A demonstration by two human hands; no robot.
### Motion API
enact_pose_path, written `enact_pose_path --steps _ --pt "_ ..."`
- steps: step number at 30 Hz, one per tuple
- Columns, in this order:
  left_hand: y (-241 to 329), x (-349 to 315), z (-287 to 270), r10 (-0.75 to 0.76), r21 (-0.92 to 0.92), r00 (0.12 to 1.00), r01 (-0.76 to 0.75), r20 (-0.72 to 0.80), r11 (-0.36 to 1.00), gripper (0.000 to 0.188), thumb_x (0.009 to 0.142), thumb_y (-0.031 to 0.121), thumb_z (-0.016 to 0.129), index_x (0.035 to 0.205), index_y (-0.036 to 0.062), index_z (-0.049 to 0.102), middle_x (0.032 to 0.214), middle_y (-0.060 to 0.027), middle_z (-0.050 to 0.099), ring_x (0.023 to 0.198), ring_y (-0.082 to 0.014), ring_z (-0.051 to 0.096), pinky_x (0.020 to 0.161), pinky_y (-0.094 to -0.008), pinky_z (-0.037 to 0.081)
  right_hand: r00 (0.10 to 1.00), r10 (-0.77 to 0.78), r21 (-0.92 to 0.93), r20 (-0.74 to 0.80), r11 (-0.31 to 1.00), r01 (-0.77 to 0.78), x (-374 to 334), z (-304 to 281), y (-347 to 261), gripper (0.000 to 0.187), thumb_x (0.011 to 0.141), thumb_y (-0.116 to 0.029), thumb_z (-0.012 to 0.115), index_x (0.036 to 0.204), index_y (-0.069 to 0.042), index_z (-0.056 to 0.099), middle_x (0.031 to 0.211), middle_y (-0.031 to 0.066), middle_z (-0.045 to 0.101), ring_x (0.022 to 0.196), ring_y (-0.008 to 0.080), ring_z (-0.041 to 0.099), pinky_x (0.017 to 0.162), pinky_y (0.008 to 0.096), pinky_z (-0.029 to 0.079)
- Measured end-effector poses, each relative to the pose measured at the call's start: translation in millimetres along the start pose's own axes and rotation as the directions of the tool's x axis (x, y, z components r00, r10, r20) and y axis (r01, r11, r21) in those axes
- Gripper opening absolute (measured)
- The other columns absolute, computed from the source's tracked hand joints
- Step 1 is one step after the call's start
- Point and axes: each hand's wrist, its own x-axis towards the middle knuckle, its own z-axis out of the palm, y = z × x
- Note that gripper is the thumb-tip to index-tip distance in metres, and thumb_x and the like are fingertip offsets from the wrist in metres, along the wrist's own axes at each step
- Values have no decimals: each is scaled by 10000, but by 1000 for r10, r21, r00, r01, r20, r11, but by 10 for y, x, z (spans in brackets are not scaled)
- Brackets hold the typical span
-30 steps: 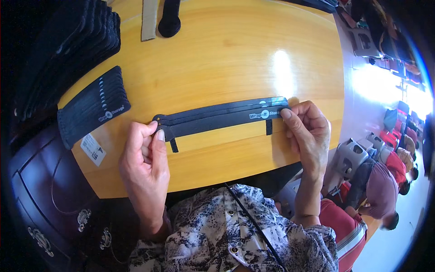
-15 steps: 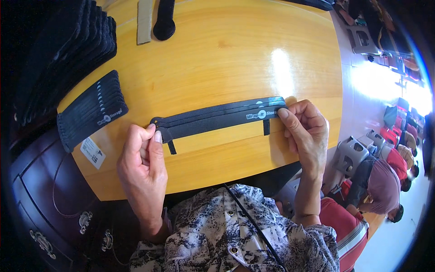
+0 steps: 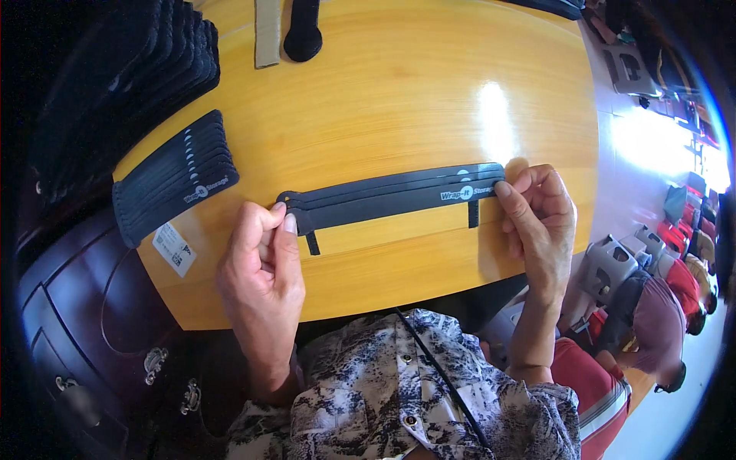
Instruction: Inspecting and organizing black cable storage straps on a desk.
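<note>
A few long black fabric straps point(image 3: 383, 202) with light printing lie overlapped on the yellow wooden table point(image 3: 414, 264), stretched between my two hands. At their left end, the thumb and forefinger of my left hand point(image 3: 262, 268) pinch the edges together. My right hand point(image 3: 539, 222) grips the opposite end, its thumb on top near the printed part. A short black tab pokes out below the straps near each end. The undersides of the straps are hidden.
Left of my hands lies a fanned set of similar black straps point(image 3: 175, 180), beside a white label point(image 3: 175, 249). Behind it rises a tall dark stack point(image 3: 165, 69). A beige strip point(image 3: 267, 34) and a round-ended black strap point(image 3: 303, 38) lie at the far edge. People sit at right.
The whole view has shifted, so everything appears slightly further right. Both hands keep the same pinch on the straps, and nothing on the table has moved noticeably.
</note>
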Motion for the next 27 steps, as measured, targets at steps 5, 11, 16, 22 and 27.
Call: enact_pose_path --steps 5,11,16,22,27 --pt "-43 -15 -21 -71 -119 997 70 -9 990 150 902 19 597 806 2 484 605 -4 392 548 -41 341 481 -224 310 994 95 -56 63 994 -91 38 -4 -45 135 896 -119 652 867 -70 530 570 -2 561 406 32 463 348 174 294" --pt "-90 20 -16 -128 -215 990 139 62 967 183 905 27 600 763 6 486 582 16 372 521 -37 319 454 -227 258 990 102 -264 97 962 -73 93 -142 -105 141 901 -165 650 866 -84 541 535 3 565 364 45 455 334 180 296" --pt "-94 35 -97 -142 -266 988 155 68 951 71 901 37 616 858 -1 573 578 23 448 508 -22 382 447 -208 305 984 42 -230 171 973 -2 136 -145 -46 132 901 -160 648 868 -84 546 561 6 574 387 40 465 337 174 301" --pt "-145 -146 -153 54 -195 993 -75 -109 978 158 898 41 608 1051 14 636 767 -72 602 618 -110 549 537 -253 439 965 -243 -322 99 910 262 -137 -171 -68 95 870 -126 666 870 -63 595 655 0 589 514 54 528 425 197 388" --pt "28 -250 -62 542 347 805 -593 240 726 564 871 310 616 1379 117 465 1452 -108 388 1343 -337 338 1068 -443 319 634 -564 -603 529 277 749 -296 227 -166 402 831 -336 679 1186 -153 624 1297 77 550 1228 291 492 990 432 425"
